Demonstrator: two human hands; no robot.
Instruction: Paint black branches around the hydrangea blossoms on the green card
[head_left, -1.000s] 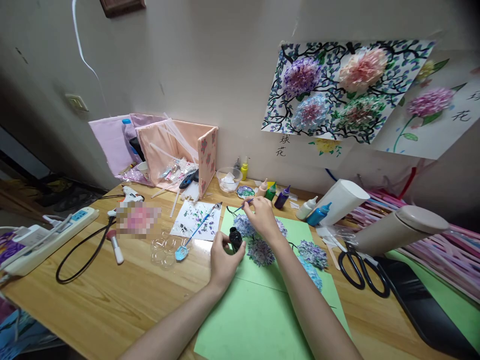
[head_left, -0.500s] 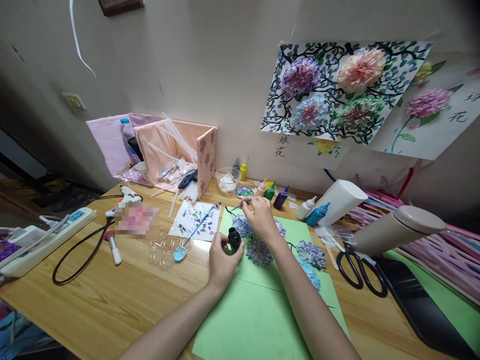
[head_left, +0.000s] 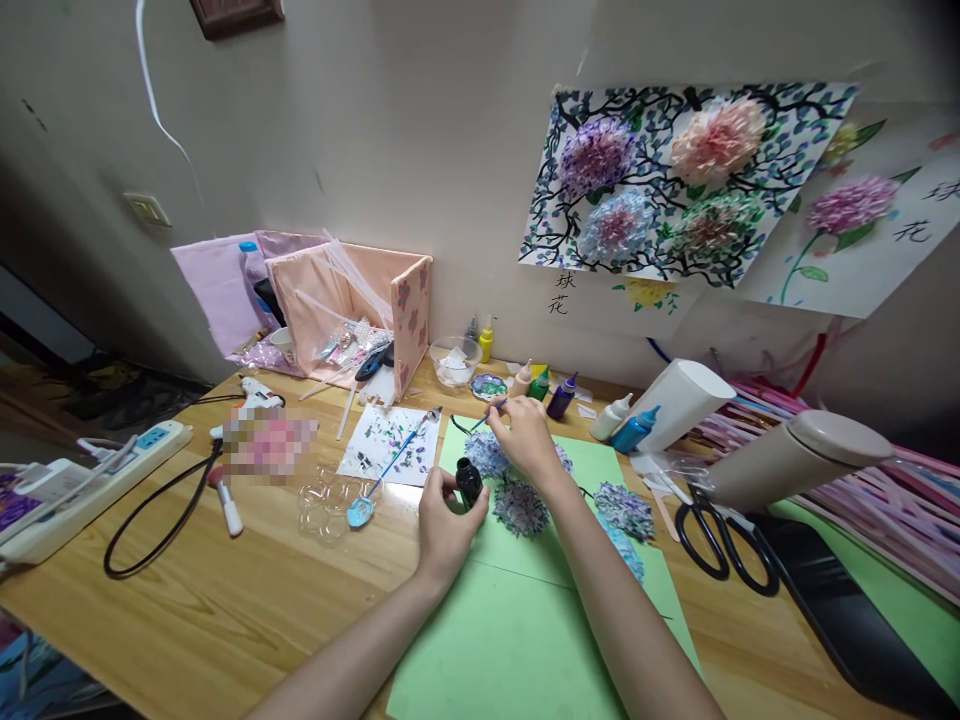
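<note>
My left hand [head_left: 444, 530] is closed around a small dark, open-topped bottle [head_left: 469, 484], tilted slightly over the left side of the green paper [head_left: 510, 640]. Pinched in my right hand [head_left: 525, 438] is a thin blue paintbrush [head_left: 489, 413], its tip low and pointing left near the paper's upper left corner. Close to that tip lies a short black painted line [head_left: 455, 424]. Ruffled flowers sit on the paper: a purple-grey one [head_left: 520, 510] beside my right wrist, another purple one [head_left: 624, 508], and a light blue one [head_left: 624, 552] partly behind my right forearm.
Left of the paper lie a paint-spotted sheet [head_left: 375, 440], a second brush [head_left: 397, 452] and a clear palette [head_left: 326, 508]. Paint bottles [head_left: 561, 398] stand behind my right hand. Scissors [head_left: 724, 545], a tumbler [head_left: 787, 460] and a black object [head_left: 840, 600] are at the right.
The brush in my right hand has tipped steeper, with its tip now lower and slightly right. My left hand and the bottle stay nearly in place. The view has shifted slightly.
</note>
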